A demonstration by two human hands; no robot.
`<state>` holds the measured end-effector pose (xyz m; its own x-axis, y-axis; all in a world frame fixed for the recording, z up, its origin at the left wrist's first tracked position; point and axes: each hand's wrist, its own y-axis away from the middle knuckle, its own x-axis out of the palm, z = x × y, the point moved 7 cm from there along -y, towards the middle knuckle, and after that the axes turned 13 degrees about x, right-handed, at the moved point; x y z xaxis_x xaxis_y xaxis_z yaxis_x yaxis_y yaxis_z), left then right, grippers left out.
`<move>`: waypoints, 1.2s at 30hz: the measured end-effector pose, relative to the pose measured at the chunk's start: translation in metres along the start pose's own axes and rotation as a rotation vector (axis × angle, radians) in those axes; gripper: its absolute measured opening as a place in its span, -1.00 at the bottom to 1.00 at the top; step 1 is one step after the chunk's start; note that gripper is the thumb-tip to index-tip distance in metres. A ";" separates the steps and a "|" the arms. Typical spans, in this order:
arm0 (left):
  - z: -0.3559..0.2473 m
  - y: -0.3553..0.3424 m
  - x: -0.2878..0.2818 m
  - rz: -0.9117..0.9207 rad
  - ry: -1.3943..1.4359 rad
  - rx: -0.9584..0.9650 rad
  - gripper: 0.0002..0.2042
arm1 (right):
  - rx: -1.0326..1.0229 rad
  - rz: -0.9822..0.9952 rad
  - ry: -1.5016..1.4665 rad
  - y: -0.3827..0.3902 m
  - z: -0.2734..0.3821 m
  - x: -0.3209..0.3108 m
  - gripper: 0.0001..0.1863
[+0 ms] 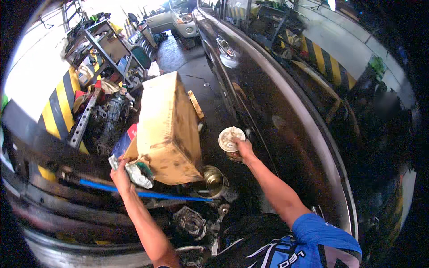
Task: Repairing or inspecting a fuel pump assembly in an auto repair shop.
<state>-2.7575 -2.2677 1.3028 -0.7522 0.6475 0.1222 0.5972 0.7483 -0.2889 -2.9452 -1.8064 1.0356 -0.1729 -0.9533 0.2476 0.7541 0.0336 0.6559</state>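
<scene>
My left hand (120, 175) is closed round a crumpled silvery packet (140, 175), right against the open lower end of a stained cardboard box (156, 111). Its fingertips lie beside the box flap; whether they also grip the flap I cannot tell. On the right, near the dark car door, my right hand (242, 150) grips a round, dirty whitish tub (228, 136), thumb over its top. Part of the tub's side is hidden beneath the hand. A brassy metal can (214, 179) stands low, just past the box's near right corner.
The dark car's side (286, 111) runs along my right. Left stand a cluttered metal shelf (105, 44) and greasy machine parts (111, 120). A blue strip (170, 195) crosses below the box. A dirty metal casting (190, 222) lies close to me.
</scene>
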 end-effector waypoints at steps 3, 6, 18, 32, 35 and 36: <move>0.028 -0.032 -0.013 -0.122 -0.102 0.021 -0.75 | 0.054 0.048 0.098 -0.064 0.014 0.067 -0.56; 0.059 -0.079 0.036 -0.248 -0.044 0.038 -0.74 | -0.057 -0.011 0.108 -0.183 0.052 0.098 -0.59; 0.155 -0.350 0.097 -0.270 -0.297 0.084 -0.79 | 0.083 0.006 0.149 -0.498 0.207 0.346 -0.60; 0.170 -0.748 0.245 -0.134 -0.867 -0.038 -0.85 | 0.088 -0.051 0.061 -0.881 0.428 0.577 -0.60; 0.170 -0.843 0.273 -0.065 -0.817 -0.077 -0.75 | 0.062 0.015 0.054 -0.931 0.496 0.635 -0.60; 0.169 -0.867 0.281 -0.287 -0.983 -0.095 -0.75 | 0.056 0.006 0.057 -0.948 0.516 0.650 -0.60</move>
<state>-3.5340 -2.7586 1.4271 -0.7400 0.0701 -0.6689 0.3465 0.8922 -0.2898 -4.0999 -2.3033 0.9427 -0.1310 -0.9685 0.2116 0.7181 0.0544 0.6938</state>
